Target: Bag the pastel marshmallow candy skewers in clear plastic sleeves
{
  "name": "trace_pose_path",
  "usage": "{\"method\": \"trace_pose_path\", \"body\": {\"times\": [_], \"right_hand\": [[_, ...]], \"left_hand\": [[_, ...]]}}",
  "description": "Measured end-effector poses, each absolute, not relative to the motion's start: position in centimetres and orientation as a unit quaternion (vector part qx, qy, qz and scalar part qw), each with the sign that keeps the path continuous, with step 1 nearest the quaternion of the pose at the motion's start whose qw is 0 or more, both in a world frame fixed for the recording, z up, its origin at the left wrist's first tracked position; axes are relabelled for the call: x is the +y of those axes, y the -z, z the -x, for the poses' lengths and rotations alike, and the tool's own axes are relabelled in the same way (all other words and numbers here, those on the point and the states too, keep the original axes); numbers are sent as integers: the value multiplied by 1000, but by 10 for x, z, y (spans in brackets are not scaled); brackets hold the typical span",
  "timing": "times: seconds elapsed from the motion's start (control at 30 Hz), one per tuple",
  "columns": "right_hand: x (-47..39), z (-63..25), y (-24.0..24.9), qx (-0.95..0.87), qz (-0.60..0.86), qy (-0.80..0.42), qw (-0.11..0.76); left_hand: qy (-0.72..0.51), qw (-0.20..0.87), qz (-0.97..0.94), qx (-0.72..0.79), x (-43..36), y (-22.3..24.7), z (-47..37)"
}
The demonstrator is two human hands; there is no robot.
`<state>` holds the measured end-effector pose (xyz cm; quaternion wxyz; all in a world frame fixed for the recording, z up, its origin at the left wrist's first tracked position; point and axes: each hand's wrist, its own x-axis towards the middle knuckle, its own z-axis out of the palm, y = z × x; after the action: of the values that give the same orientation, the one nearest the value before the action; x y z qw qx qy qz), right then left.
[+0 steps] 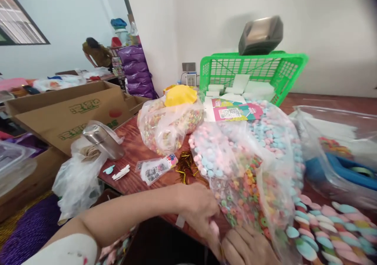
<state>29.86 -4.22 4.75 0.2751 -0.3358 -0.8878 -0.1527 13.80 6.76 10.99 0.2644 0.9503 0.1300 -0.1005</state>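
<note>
My left hand [198, 208] reaches in from the left over the table's front edge, its fingers closed and pointing down. A small pink patch shows at its fingers, too unclear to name. Close beside it, my right hand [246, 245] is curled shut at the bottom of the view. What either hand holds is hidden. Just beyond them lies a clear plastic bag of colourful ring-shaped pieces [253, 182]. Behind it is a large bag of pink and blue button-shaped pieces [269, 127]. Gold twist ties [186, 163] lie past my left hand.
Strung pink and blue pieces [332, 229] lie at the right, near a clear plastic bin [338, 139]. A green basket [253, 66] stands at the back. Left are printed plastic sleeves [157, 170], a metal flask [104, 141] and a cardboard box [76, 111]. A person [98, 52] bends in the background.
</note>
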Motion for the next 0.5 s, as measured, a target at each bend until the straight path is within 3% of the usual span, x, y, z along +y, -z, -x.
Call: {"method": "trace_pose_path", "body": {"times": [0.1, 0.17, 0.23, 0.3, 0.4, 0.43, 0.5], "right_hand": [[-17, -314, -60, -821, 437, 187, 316], [-7, -322, -69, -769, 502, 156, 363], [-8, -319, -79, -716, 546, 60, 429], [-21, -304, -84, -664, 573, -92, 472], [-41, -276, -74, -633, 525, -345, 452], [-44, -269, -69, -613, 502, -411, 451], [-43, -264, -60, -549, 486, -477, 485]], "left_hand": [[-65, -15, -980, 190, 42, -133, -134], [-101, -50, -981, 158, 28, -122, -137], [-126, 58, -982, 129, 25, -99, -142], [-154, 272, -936, 162, 33, -82, -144], [-260, 547, -772, 193, 51, -82, -139], [-295, 583, -738, 169, 55, -87, -134], [-355, 551, -747, 115, 58, -95, -124]]}}
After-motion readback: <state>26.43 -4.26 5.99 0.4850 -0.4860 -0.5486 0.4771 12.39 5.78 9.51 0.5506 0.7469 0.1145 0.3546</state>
